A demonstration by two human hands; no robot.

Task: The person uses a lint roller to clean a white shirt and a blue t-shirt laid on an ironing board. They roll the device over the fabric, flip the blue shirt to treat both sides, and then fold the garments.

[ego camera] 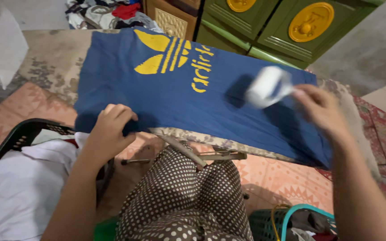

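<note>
- We see the blue shirt [193,89] lying flat on the ironing surface [50,58], its long side running from the left edge to the right edge.
- Our left hand [110,129] pinches the shirt's near left corner, at the near edge.
- Our right hand [320,109] is closed around a blurry white thing [266,87], held above the shirt's right end.
</note>
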